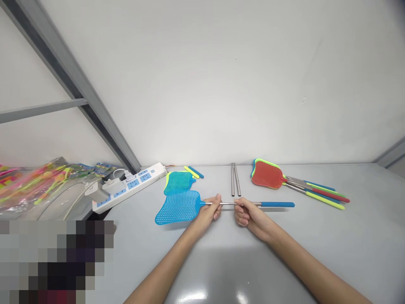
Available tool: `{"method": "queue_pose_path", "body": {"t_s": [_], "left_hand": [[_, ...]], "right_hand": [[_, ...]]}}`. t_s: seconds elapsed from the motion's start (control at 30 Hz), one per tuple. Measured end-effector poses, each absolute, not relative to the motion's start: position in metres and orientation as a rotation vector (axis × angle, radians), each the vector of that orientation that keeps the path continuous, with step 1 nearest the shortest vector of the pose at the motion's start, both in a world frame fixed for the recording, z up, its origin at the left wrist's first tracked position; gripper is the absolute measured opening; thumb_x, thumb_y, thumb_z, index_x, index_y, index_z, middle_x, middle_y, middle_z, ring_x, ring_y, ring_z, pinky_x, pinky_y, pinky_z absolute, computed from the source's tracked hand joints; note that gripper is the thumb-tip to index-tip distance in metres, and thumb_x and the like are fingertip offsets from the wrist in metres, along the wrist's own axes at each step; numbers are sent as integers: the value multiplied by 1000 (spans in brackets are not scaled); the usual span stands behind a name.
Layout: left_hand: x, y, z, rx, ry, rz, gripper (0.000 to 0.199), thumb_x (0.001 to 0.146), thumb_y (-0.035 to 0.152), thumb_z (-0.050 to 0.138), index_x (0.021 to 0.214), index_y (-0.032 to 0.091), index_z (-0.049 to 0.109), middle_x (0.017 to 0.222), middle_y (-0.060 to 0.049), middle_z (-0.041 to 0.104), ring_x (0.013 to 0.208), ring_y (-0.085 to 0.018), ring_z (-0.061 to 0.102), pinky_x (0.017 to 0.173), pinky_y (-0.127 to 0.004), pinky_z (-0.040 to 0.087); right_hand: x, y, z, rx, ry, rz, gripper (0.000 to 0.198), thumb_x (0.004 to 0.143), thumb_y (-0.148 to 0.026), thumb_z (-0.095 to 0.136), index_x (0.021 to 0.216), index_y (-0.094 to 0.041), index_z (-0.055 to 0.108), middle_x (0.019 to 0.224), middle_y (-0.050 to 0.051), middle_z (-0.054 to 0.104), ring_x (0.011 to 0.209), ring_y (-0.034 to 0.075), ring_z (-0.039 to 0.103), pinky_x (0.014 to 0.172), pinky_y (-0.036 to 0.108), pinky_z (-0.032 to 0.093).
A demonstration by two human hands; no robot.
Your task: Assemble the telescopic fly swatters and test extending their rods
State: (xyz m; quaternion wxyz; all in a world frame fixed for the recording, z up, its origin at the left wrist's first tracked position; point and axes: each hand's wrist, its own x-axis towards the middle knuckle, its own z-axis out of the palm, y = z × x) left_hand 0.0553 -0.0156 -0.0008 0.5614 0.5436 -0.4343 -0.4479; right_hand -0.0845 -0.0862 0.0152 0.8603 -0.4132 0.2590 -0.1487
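Note:
A blue fly swatter (180, 207) lies level across both hands, its mesh head to the left and its blue grip to the right. My left hand (213, 208) is closed round the thin metal rod close to the head. Farther right along the rod, my right hand (248, 214) is closed too, just short of the blue grip. Beyond my left hand lie loose blue and yellow-green swatter heads (179, 182), with short blue and yellow-green grips (191, 172) beside them. Two metal tubes (233, 179) lie side by side past the hands.
A pile of swatters (268, 174) with red, yellow-green and blue parts lies at the right. At the left is a white power strip (129, 188) with plugs in it, near plastic-bagged colourful items (41, 181). A wall and a grey metal frame (79, 84) bound the table.

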Motion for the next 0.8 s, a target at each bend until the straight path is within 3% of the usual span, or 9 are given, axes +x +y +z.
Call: {"method": "queue_pose_path", "body": {"t_s": [0.43, 0.8], "left_hand": [[50, -8, 11, 1338, -1191, -999, 30, 77, 41, 45, 60, 16, 44, 46, 7, 32, 44, -7, 27, 45, -21, 22], [53, -9, 10, 1253, -1192, -977, 25, 71, 38, 55, 79, 14, 58, 60, 1, 51, 53, -9, 40, 52, -21, 31]], "right_hand": [[-82, -78, 10, -845, 468, -228, 37, 77, -46, 42, 54, -18, 35, 43, -7, 24, 41, 7, 24, 45, 22, 19], [-80, -75, 13, -822, 466, -219, 37, 77, -47, 43, 55, -17, 35, 45, -7, 25, 41, 7, 22, 45, 21, 20]]}}
